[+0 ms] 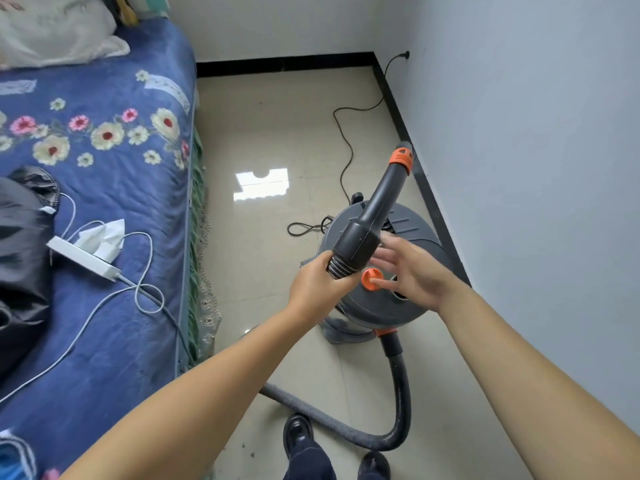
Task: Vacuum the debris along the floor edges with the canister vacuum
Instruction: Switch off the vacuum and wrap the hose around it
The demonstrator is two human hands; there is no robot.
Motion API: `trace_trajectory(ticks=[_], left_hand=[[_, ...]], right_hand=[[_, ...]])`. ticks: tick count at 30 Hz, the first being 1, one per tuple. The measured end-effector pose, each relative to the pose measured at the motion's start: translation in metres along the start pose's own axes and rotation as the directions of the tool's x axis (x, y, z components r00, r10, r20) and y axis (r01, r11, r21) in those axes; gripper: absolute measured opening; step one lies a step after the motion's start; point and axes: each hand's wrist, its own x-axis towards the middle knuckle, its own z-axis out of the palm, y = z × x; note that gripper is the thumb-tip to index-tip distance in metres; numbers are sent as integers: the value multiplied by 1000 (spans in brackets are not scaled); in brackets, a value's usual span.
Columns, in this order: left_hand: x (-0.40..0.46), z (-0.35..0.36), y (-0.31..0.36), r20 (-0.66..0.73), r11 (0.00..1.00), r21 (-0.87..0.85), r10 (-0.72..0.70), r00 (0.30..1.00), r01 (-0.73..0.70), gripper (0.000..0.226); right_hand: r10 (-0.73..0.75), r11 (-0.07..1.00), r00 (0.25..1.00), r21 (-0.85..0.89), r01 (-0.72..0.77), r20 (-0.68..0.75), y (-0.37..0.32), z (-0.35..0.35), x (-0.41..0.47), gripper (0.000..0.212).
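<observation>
While your left hand (320, 282) grips the ribbed end of the hose where it meets the nozzle (375, 209), your right hand (412, 271) hovers just beside it with fingers spread and relaxed, holding nothing. That open hand looks ready to take the nozzle body, probably so that you can steady or aim it with both hands. You hold the nozzle raised, its orange collar (401, 159) and tip angled up toward the right wall, so nothing is being sucked up yet.

Directly below your hands stands the canister (408, 306), on the floor (277, 150) close to the right-hand baseboard (429, 202). The hose (398, 393) leaves its near side, loops down by your shoes (298, 433) and, I judge, runs back up to your left hand, though your forearm hides that stretch; the slack should let you reach the edges without dragging the canister. An orange knob (371, 278) shows on the lid between your hands.

Beyond the canister the cord (346, 161) snakes across the floor to a plug (406, 55) in the right wall near the far corner. Small dark specks lie on the floor near your shoes.

Along the left floor edge runs the bed (121, 168), with a power strip (83, 258) and white cable (145, 292) on top.
</observation>
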Motion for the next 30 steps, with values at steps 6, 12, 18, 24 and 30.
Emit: trace_trajectory(ticks=[6, 12, 18, 24, 30], left_hand=[[-19, 2, 47, 126, 967, 95, 224, 967, -236, 35], [-37, -21, 30, 174, 960, 148, 212, 962, -239, 31], [-13, -41, 70, 212, 849, 352, 338, 917, -394, 31], [8, -42, 145, 304, 624, 406, 598, 742, -668, 32], [34, -23, 207, 355, 528, 480, 614, 705, -701, 36]], right_hand=[[-257, 884, 869, 262, 388, -422, -76, 28, -43, 6], [-256, 741, 716, 344, 577, -649, -119, -8, -92, 12], [-120, 889, 535, 149, 434, -836, -97, -49, -120, 41], [-881, 427, 305, -884, 190, -361, -95, -25, -149, 68], [-802, -248, 580, -963, -109, 141, -133, -16, -126, 60]])
